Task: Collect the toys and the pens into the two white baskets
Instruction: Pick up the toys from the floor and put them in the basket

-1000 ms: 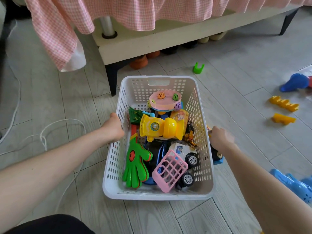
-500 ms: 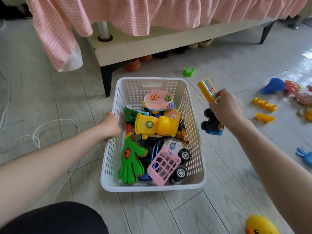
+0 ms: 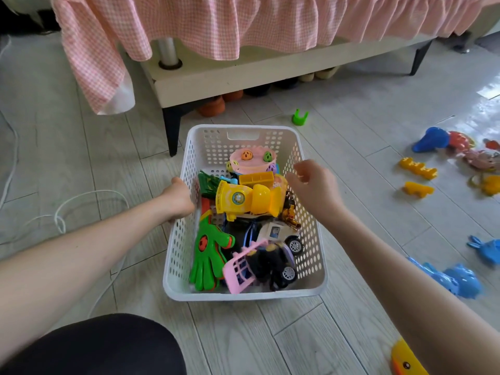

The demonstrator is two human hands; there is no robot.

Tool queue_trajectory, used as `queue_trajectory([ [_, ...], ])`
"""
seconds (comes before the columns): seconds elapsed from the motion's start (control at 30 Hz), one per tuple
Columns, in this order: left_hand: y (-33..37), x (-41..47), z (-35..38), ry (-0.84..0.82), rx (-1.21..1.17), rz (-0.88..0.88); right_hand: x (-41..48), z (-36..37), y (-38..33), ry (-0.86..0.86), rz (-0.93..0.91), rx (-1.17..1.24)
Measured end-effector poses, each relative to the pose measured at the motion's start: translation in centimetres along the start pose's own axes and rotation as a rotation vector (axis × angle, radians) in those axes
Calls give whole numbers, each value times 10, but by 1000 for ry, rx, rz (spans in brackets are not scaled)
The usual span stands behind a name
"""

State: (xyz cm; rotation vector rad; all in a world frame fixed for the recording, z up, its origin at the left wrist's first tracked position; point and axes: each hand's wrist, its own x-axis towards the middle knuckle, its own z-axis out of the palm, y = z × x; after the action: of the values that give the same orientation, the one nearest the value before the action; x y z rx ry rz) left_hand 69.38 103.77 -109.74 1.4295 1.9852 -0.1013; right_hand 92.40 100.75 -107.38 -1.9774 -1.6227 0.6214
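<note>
Basket [image 3: 243, 295] holds toys [image 3: 243, 197]. Left hand [image 3: 177, 200] grips its left rim. Right hand [image 3: 313, 188] hovers over the toys, fingers slack, empty.

The white perforated plastic basket [image 3: 311, 253] is showing smooth, faintly satin walls. Inside it, the green hand-shaped plastic clapper [image 3: 208, 255] and the yellow moulded plastic toy [image 3: 243, 197] are gleaming glossy, while the pink plastic grid cart [image 3: 238, 269] is looking more matt. At twelve o'clock the pink-and-white gingham cloth bed skirt [image 3: 189, 23] is hanging soft and matt. The pale grey wood-grain plank floor [image 3: 243, 334] is lying matt near the basket and turning glossy with reflected light at two o'clock. At five o'clock the yellow plastic duck [image 3: 405, 361] is shining smooth.
</note>
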Motion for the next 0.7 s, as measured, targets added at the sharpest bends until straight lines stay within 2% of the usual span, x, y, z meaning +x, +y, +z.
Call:
queue_trajectory([
  [0.07,-1,2,0,3,15,3,1,-3,13,87,56,20],
  [0.13,-2,4,1,-1,17,11,0,-4,26,87,123,37],
  [0.3,-4,4,1,2,2,18,-3,12,47,-168,369,177],
  [0.5,-7,4,-6,-23,-38,26,0,17,46,-206,318,185],
  [0.7,3,-7,-11,-27,-61,81,3,1,52,-182,390,205],
])
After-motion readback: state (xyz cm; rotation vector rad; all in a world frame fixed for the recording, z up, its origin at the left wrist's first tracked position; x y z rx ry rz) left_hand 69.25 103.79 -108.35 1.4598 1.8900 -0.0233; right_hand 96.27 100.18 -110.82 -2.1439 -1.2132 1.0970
